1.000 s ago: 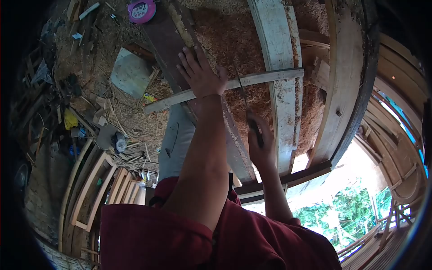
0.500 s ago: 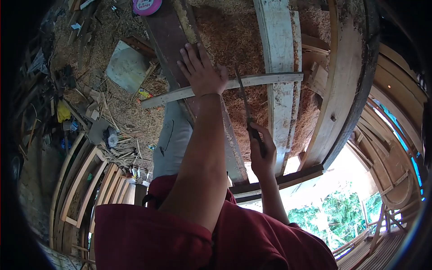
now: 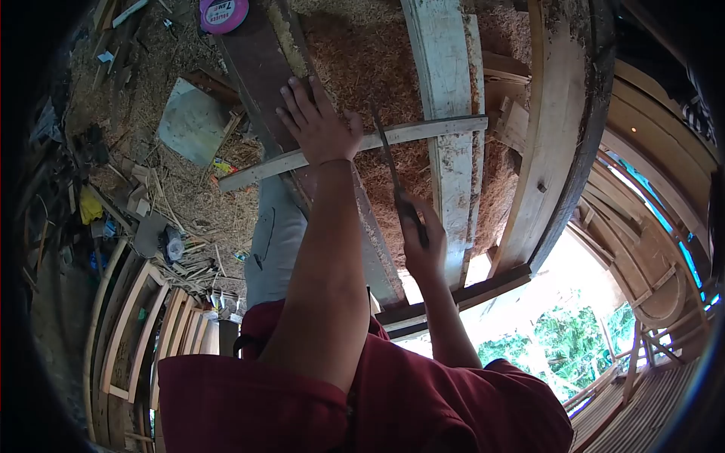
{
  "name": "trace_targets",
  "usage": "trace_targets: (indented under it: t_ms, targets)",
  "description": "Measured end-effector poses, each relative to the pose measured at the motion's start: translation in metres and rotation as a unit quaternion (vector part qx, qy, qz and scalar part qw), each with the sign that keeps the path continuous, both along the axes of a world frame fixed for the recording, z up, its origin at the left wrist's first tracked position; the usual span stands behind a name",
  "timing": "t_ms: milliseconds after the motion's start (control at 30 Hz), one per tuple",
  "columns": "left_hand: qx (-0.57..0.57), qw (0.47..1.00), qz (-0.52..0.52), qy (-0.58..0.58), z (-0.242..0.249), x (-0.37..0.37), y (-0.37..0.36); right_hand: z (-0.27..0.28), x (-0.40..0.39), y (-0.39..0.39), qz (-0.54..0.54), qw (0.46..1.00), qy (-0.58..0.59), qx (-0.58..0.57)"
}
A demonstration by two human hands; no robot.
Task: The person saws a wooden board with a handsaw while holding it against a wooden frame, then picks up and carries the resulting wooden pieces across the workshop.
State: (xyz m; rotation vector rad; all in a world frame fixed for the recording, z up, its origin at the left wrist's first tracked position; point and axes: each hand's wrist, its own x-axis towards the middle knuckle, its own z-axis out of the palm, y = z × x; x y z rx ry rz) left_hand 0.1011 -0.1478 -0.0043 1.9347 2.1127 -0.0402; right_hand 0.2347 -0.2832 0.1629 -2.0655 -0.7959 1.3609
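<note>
My left hand lies flat with its fingers spread, pressing on a thin wooden strip and the dark board under it. The strip lies across the dark board and a pale plank. My right hand is wrapped round the dark handle of a saw. The saw's narrow blade crosses the strip just right of my left hand, between the two boards.
A pink round object sits on the dark board's far end. A pale panel lies among sawdust and scraps on the left. A thick curved timber stands right, wooden frames lower left.
The whole view has shifted, so the boards and both hands appear further left. My right hand and the saw have moved slightly along the cut line; my left hand stays on the strip.
</note>
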Motion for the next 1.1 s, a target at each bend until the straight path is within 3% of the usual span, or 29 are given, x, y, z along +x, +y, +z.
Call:
trace_targets:
  t_ms: [167,267,367,467,600,700,767,933,1033,1100]
  targets:
    - [0.012,1.000,-0.003,0.002,0.001,0.000,-0.002,-0.017,-0.002,0.049,-0.003,0.995,0.031,-0.098]
    - [0.007,1.000,-0.004,0.005,0.000,0.000,-0.002,0.002,-0.001,-0.006,-0.033,0.999,0.038,0.003]
    - [0.007,1.000,-0.005,0.000,0.000,0.000,-0.001,0.016,-0.004,-0.012,-0.010,1.000,0.016,0.004]
    - [0.018,1.000,-0.007,-0.008,0.000,0.000,-0.002,-0.025,-0.002,0.035,-0.010,0.997,0.022,-0.070]
    - [0.017,1.000,-0.024,0.005,0.000,0.001,-0.004,-0.033,-0.004,0.029,-0.015,1.000,0.020,-0.019]
    - [0.001,0.999,-0.029,0.027,0.003,-0.002,-0.002,0.001,-0.008,-0.014,-0.033,0.998,0.009,0.048]
    - [0.004,0.999,-0.028,0.033,0.001,0.000,-0.002,0.011,-0.010,-0.023,-0.046,0.999,0.020,-0.012]
    - [0.015,0.999,-0.031,0.032,0.000,0.000,-0.005,-0.019,-0.002,0.025,-0.046,0.998,0.012,-0.031]
    - [0.020,0.999,-0.035,0.026,-0.001,-0.005,-0.008,-0.024,0.005,-0.003,-0.008,0.999,0.001,-0.032]
    - [0.040,0.999,-0.034,0.012,-0.006,0.001,0.003,-0.016,-0.003,-0.023,-0.028,0.997,-0.016,0.066]
